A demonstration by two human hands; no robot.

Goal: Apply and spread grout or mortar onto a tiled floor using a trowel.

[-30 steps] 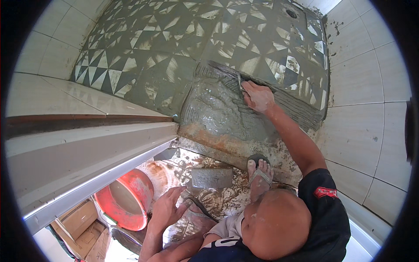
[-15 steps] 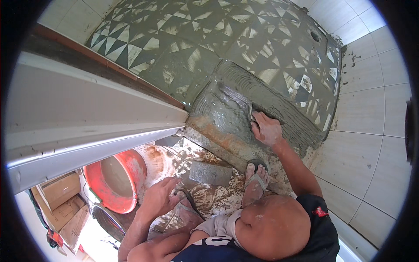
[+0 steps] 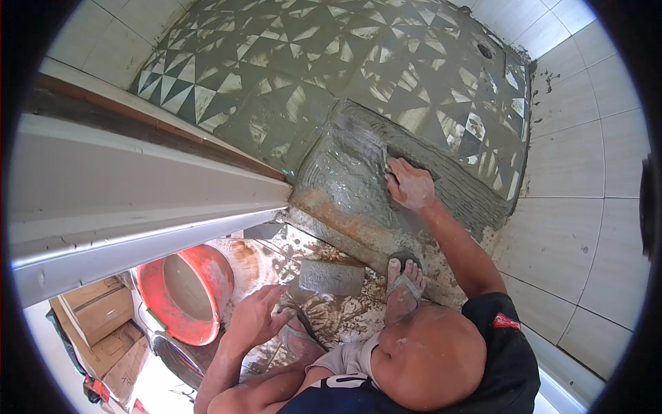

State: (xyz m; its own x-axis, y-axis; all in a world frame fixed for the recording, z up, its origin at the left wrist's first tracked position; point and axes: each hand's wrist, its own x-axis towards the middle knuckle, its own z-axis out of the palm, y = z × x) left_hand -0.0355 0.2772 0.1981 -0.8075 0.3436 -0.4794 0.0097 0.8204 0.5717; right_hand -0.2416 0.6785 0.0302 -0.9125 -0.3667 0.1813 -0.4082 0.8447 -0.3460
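Note:
Wet grey mortar (image 3: 338, 176) covers a patch of floor in front of me, with combed ridges along its right and far sides. My right hand (image 3: 412, 185) is closed round a mortar-coated trowel (image 3: 387, 157) pressed to this bed; most of the tool is hidden by the hand and the mortar. Beyond lie floor tiles (image 3: 386, 86) with a grey and white triangle pattern, smeared with mortar. My left hand (image 3: 256, 316) hangs above my left foot, holding nothing, its fingers stretched out.
A red bucket (image 3: 219, 279) with grey contents stands at the lower left. Near my feet lies a grey rectangular block (image 3: 332, 277). A white door frame (image 3: 152, 179) juts in from the left, and a tiled wall (image 3: 565, 241) rises on the right. Cardboard boxes (image 3: 100, 310) sit beyond the bucket.
The view has shifted slightly. My right hand has moved a little left and farther away with the trowel over the mortar. My left hand stays near my left foot.

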